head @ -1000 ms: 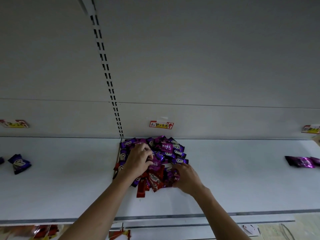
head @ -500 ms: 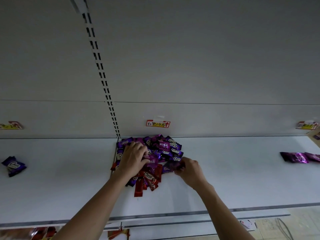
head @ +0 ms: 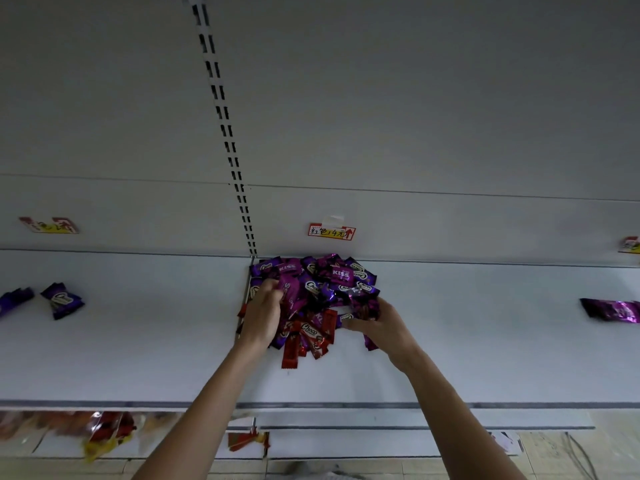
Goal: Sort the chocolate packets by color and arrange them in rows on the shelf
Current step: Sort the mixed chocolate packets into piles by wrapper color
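Far left of both hands, two blue packets (head: 62, 300) lie apart on the shelf (head: 138, 358). The left hand (head: 261, 315) pinches a magenta packet (head: 290, 293) at the pile (head: 318, 299). The right hand (head: 379, 323) closes on purple packets (head: 363, 308). Loose red packets (head: 304, 337) between the wrists could get dragged forward or mixed in.

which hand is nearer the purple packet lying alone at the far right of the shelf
Right. The right hand is at the pile's right edge, well short of the purple packet; the left hand is farther, at the pile's left side.
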Tool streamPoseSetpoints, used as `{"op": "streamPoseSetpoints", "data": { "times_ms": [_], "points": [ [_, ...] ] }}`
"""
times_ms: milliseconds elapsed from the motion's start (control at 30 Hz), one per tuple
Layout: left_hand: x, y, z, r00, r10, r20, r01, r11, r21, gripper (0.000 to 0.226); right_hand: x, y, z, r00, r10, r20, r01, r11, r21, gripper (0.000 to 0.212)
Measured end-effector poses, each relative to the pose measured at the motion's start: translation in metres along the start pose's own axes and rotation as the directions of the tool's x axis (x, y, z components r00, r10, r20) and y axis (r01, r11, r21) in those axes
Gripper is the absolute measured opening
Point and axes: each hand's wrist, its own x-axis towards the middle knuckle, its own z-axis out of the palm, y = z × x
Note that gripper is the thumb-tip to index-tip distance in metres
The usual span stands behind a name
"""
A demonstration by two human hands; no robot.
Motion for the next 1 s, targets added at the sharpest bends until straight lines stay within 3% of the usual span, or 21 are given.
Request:
{"op": "streamPoseSetpoints", "data": {
  "times_ms": [67,133,267,367,467,567,700,900,1000],
  "points": [
    [-0.015,0.004,0.0,0.994,-0.095,0.045,0.102,0.977,-0.185,0.031,-0.008,-0.002,0.003,0.999,-0.026,-0.03,0.024,0.997,-0.077,0.048],
    [-0.03,0.007,0.002,0.984,-0.102,0.144,0.136,0.958,-0.251,0.034,-0.024,-0.009,0.005,0.989,-0.086,-0.122,0.068,0.987,-0.142,0.045],
    [-0.057,0.013,0.001,0.993,0.042,0.109,-0.037,0.998,-0.042,0.018,-0.065,-0.017,0.0,0.943,-0.191,-0.271,0.157,0.977,-0.142,0.029],
    [-0.081,0.024,0.003,0.988,0.149,0.045,-0.148,0.989,-0.017,0.013,-0.093,-0.015,-0.007,0.924,-0.159,-0.348,0.135,0.987,-0.091,0.02],
    [-0.099,0.026,0.013,0.988,0.154,0.022,-0.152,0.984,-0.093,0.013,-0.119,-0.002,-0.019,0.902,-0.113,-0.418,0.103,0.994,-0.048,0.019],
    [-0.111,0.018,0.033,0.989,0.125,0.073,-0.109,0.976,-0.191,0.014,-0.139,0.019,-0.033,0.894,-0.047,-0.446,0.058,0.998,0.012,0.018],
    [-0.126,0.018,0.075,0.97,0.119,0.21,-0.082,0.981,-0.178,0.013,-0.171,0.046,-0.066,0.864,0.023,-0.504,0.04,0.993,0.113,0.017],
    [-0.153,0.043,0.163,0.909,0.219,0.355,-0.184,0.974,-0.129,0.017,-0.225,0.097,-0.135,0.739,0.122,-0.663,0.076,0.962,0.261,0.061],
    [-0.169,0.056,0.213,0.869,0.251,0.426,-0.212,0.968,-0.137,0.02,-0.252,0.122,-0.171,0.674,0.122,-0.728,0.114,0.957,0.266,0.067]
  ]
}}
